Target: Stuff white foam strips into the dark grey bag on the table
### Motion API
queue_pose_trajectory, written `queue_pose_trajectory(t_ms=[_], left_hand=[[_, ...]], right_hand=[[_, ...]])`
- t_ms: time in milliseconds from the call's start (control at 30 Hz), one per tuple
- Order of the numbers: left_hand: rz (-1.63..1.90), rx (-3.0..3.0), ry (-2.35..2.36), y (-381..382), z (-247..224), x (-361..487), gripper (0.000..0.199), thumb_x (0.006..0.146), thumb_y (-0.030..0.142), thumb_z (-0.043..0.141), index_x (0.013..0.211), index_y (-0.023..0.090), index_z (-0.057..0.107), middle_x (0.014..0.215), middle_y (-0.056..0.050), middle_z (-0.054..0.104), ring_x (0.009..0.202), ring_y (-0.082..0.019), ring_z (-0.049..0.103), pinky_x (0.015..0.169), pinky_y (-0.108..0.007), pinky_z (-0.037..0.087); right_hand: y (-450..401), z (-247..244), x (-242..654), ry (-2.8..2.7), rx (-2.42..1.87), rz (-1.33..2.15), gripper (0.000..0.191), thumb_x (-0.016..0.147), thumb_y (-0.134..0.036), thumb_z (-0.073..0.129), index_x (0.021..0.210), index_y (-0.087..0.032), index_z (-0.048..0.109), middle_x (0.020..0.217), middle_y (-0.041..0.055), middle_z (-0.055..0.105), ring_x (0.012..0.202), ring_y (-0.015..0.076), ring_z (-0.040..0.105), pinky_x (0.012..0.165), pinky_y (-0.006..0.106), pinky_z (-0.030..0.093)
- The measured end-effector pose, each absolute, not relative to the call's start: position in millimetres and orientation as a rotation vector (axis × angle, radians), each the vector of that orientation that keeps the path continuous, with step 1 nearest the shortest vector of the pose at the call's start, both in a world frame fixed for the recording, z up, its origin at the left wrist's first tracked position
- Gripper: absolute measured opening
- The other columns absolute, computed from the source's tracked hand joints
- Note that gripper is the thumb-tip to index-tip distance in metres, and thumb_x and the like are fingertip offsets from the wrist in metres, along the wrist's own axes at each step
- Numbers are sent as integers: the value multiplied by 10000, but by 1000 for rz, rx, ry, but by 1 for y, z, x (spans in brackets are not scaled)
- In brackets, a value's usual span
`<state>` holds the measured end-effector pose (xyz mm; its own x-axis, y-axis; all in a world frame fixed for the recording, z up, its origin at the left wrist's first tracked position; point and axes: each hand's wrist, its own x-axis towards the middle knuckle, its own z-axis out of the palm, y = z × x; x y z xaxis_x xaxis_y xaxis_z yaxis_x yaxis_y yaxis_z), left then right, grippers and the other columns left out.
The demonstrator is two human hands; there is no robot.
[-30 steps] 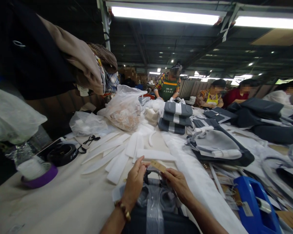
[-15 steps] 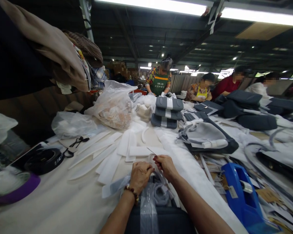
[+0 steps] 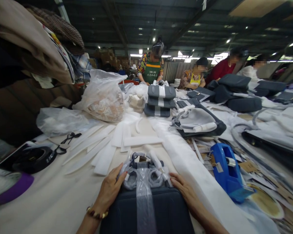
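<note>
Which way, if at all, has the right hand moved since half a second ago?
Yes: the right hand has moved rightward and back toward the wearer, judged against the crosswise white strip.

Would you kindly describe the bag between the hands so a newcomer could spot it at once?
On the pale table, look at the bottom middle of the view. Between the left hand and right hand lies a dark bag with a clear strip down its middle. Two plastic-wrapped loops at its top set it apart from the stacked bags farther back.
</note>
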<state>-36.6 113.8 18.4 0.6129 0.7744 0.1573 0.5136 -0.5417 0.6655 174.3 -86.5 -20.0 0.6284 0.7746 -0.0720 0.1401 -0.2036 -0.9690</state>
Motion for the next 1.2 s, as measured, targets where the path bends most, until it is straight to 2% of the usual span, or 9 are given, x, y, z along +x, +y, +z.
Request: queue_pose_trajectory(t_ms=[167, 267, 367, 467, 567, 733, 867, 1067, 1200], left_hand=[[798, 2302, 1126, 95, 14, -63, 568, 777, 519, 418, 1179, 139, 547, 1289, -122, 559, 1204, -266, 509, 1063, -422, 380], [959, 2276, 1278, 84, 6, -90, 498, 768, 529, 435, 1034, 144, 604, 1096, -139, 641, 1046, -293, 600, 930, -442, 496], [1107, 2316, 1298, 76, 6, -97, 399, 795, 493, 437, 953, 176, 618, 994, -110, 651, 962, -266, 614, 882, -407, 511], [957, 2325, 1195, 70, 15, -76, 361, 822, 460, 410, 967, 198, 613, 995, -80, 655, 915, -226, 622, 829, -350, 513], [659, 2348, 1367, 69, 26, -45, 388, 845, 442, 384, 1054, 163, 556, 1032, -117, 655, 926, -257, 629, 801, -372, 489], [227, 2410, 1645, 72, 36, -18, 335, 885, 416, 404, 1073, 146, 465, 968, -152, 682, 911, -307, 649, 738, -363, 452], [201, 2379, 1643, 77, 36, -19, 271, 907, 367, 378, 1065, 167, 470, 956, -120, 697, 913, -273, 654, 727, -318, 439], [223, 2360, 1607, 80, 31, -22, 262, 919, 350, 359, 1078, 180, 479, 943, -106, 701, 915, -256, 655, 715, -299, 432], [219, 2363, 1592, 79, 34, -21, 257, 918, 346, 371, 1059, 169, 493, 912, -102, 700, 908, -253, 654, 713, -294, 432]], right_hand=[[-108, -29, 160, -606, -1677, 694, 564, 762, -624, 450, 1044, -169, 626, 1091, 104, 646, 1028, 267, 589, 944, 384, 433], [-121, -29, 159, -611, -1719, 601, 526, 755, -628, 460, 969, -187, 650, 1067, 106, 652, 1032, 274, 582, 937, 384, 442], [-118, -23, 164, -643, -1720, 477, 482, 737, -606, 489, 948, -205, 652, 1050, 98, 659, 1017, 280, 581, 905, 386, 454], [-94, -10, 169, -729, -1752, 472, 489, 733, -562, 477, 1006, -186, 627, 1054, 107, 653, 999, 281, 584, 879, 386, 444], [-65, 3, 168, -886, -1919, 520, 462, 770, -536, 456, 1032, -181, 593, 882, 95, 655, 858, 273, 603, 798, 387, 425], [-36, 11, 168, -918, -2002, 568, 287, 744, -466, 592, 834, -195, 569, 670, 43, 603, 708, 242, 572, 671, 336, 372], [-29, 11, 176, -864, -1961, 630, 142, 694, -292, 602, 645, -186, 522, 638, 18, 573, 673, 192, 525, 607, 284, 329], [-31, 3, 181, -815, -1765, 850, 238, 745, -392, 489, 660, -171, 506, 563, -19, 506, 554, 142, 468, 542, 258, 331], [-32, 0, 179, -833, -1743, 811, 223, 721, -392, 527, 687, -172, 507, 596, -18, 515, 600, 149, 472, 573, 263, 328]])
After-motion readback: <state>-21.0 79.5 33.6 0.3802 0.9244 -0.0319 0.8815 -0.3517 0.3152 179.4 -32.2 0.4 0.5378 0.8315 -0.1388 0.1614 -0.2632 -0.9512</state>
